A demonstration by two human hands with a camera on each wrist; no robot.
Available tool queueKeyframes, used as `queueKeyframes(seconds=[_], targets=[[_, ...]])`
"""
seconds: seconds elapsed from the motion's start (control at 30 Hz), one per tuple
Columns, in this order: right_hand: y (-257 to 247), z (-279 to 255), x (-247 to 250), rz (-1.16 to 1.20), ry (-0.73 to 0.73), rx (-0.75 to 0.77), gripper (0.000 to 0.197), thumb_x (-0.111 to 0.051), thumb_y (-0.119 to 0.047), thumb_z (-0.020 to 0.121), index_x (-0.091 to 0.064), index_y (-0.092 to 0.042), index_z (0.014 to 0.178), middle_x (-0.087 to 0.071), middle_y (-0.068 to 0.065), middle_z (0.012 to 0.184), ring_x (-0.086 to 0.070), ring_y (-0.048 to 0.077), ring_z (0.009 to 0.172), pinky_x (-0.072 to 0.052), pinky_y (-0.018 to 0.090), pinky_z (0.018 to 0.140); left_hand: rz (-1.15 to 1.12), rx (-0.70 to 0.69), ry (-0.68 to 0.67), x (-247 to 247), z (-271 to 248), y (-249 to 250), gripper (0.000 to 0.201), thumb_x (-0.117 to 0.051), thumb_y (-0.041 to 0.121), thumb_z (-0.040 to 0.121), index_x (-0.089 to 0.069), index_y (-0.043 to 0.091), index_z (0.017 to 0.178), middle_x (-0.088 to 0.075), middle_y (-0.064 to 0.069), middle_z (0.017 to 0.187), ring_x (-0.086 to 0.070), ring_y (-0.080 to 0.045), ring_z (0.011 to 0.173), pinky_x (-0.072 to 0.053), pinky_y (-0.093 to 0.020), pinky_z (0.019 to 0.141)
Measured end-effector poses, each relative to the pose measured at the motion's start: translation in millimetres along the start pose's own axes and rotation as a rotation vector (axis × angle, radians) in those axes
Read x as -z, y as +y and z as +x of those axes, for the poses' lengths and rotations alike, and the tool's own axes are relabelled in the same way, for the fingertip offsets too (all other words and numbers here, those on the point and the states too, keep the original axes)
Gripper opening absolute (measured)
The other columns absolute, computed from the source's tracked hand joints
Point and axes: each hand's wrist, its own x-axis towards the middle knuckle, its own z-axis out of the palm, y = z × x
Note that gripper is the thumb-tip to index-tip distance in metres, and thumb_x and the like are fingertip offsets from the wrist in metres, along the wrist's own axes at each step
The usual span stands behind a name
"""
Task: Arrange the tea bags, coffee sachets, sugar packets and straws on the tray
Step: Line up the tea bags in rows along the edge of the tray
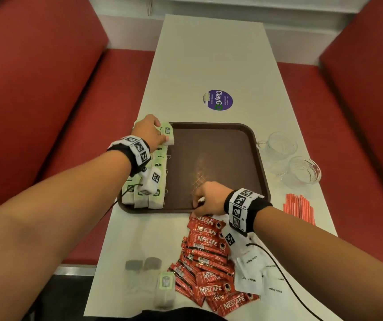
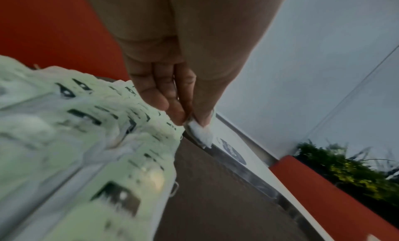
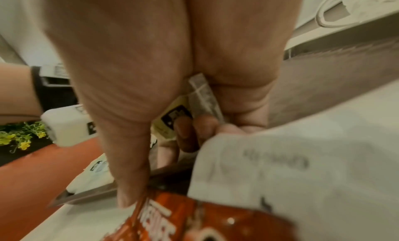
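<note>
A brown tray (image 1: 220, 144) lies mid-table, with a row of pale green tea bags (image 1: 155, 177) along its left side. At the tray's far left corner my left hand (image 1: 160, 133) pinches one tea bag (image 1: 168, 135) between thumb and fingers; the left wrist view shows its white corner (image 2: 200, 133) in the pinch. My right hand (image 1: 198, 205) is at the tray's near edge, fingers curled around a tea bag (image 3: 204, 94) with its tag (image 3: 175, 118), thumb touching the top red coffee sachet (image 3: 164, 224). The coffee sachets (image 1: 209, 258), white sugar packets (image 1: 255, 274) and red-striped straws (image 1: 299, 207) lie on the table.
Three loose tea bags (image 1: 153, 274) lie near the table's front edge. Two glass cups (image 1: 290, 158) stand right of the tray. A purple sticker (image 1: 217, 100) marks the table beyond it. Red bench seats flank the table. A black cable (image 1: 285, 279) trails from my right wrist.
</note>
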Motion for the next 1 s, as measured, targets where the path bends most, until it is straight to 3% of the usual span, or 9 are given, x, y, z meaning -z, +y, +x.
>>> queueKeyframes(seconds=[0.07,0.17,0.4,0.5,0.7,0.77,0.83,0.9,1.0], targets=[[1,0,-2,-0.012,0.018,0.019,0.026,-0.079,-0.042,0.081,-0.072,-0.020,0.094,-0.070,-0.001,0.101,-0.064,0.018,0.093,-0.057,0.038,0.083,0.046,0.038,0.014,0,15,-1,0.037,-0.081,0.026,0.079,-0.052,0.021,0.102,-0.066,-0.005,0.104,-0.065,-0.022,0.087,-0.052,-0.031,0.071],[1,-1,-4,0.002,0.020,0.025,0.024,-0.078,-0.042,0.082,-0.071,-0.022,0.092,-0.070,-0.003,0.100,-0.064,0.017,0.093,-0.057,0.038,0.083,0.076,0.086,0.003,2,32,-4,0.038,-0.081,0.026,0.080,-0.052,0.021,0.104,-0.064,-0.007,0.111,-0.065,-0.023,0.092,-0.050,-0.030,0.074],[3,1,-6,0.034,-0.012,0.017,0.024,-0.078,-0.043,0.082,-0.071,-0.023,0.093,-0.070,-0.003,0.102,-0.064,0.017,0.093,-0.058,0.039,0.082,0.122,0.128,-0.005,0,53,-13,0.030,-0.078,0.020,0.082,-0.055,0.020,0.102,-0.065,-0.007,0.111,-0.064,-0.024,0.092,-0.052,-0.032,0.074],[3,1,-6,0.035,-0.016,0.014,0.025,-0.077,-0.042,0.083,-0.071,-0.022,0.095,-0.070,-0.003,0.102,-0.064,0.016,0.093,-0.058,0.038,0.082,0.119,0.137,-0.015,-1,59,-10,0.032,-0.081,0.020,0.078,-0.056,0.022,0.098,-0.067,-0.007,0.110,-0.066,-0.022,0.093,-0.057,-0.036,0.082],[4,3,-5,0.022,-0.036,0.020,0.026,-0.076,-0.043,0.084,-0.071,-0.022,0.098,-0.069,-0.003,0.103,-0.063,0.016,0.094,-0.056,0.035,0.081,0.265,0.073,-0.049,-4,62,2,0.039,-0.081,0.025,0.081,-0.060,0.016,0.113,-0.061,-0.004,0.110,-0.061,-0.025,0.105,-0.053,-0.035,0.088],[4,4,-5,0.022,-0.036,0.024,0.025,-0.076,-0.042,0.084,-0.071,-0.022,0.098,-0.069,-0.004,0.103,-0.063,0.015,0.094,-0.055,0.034,0.080,0.291,0.070,-0.029,-4,62,3,0.036,-0.081,0.025,0.080,-0.060,0.017,0.109,-0.060,-0.005,0.109,-0.062,-0.027,0.102,-0.054,-0.037,0.087],[3,4,-5,0.020,-0.036,0.025,0.025,-0.076,-0.042,0.084,-0.071,-0.022,0.098,-0.069,-0.004,0.104,-0.062,0.015,0.095,-0.056,0.034,0.081,0.356,0.009,-0.046,-3,61,7,0.019,-0.073,0.015,0.084,-0.062,0.022,0.098,-0.064,-0.003,0.108,-0.063,-0.026,0.099,-0.054,-0.035,0.085],[3,4,-5,0.015,-0.041,0.019,0.025,-0.076,-0.043,0.084,-0.070,-0.022,0.098,-0.069,-0.004,0.105,-0.062,0.015,0.096,-0.056,0.036,0.083,0.429,-0.053,-0.114,-4,60,9,0.023,-0.061,0.005,0.089,-0.069,0.026,0.092,-0.068,-0.001,0.111,-0.065,-0.024,0.098,-0.054,-0.033,0.085],[2,4,-5,-0.006,-0.068,0.012,0.025,-0.074,-0.043,0.086,-0.068,-0.023,0.100,-0.068,-0.003,0.107,-0.062,0.016,0.095,-0.056,0.036,0.083,0.479,-0.082,-0.197,-2,54,11,0.027,-0.055,0.006,0.095,-0.075,0.023,0.103,-0.068,0.000,0.120,-0.065,-0.024,0.103,-0.053,-0.031,0.088]])
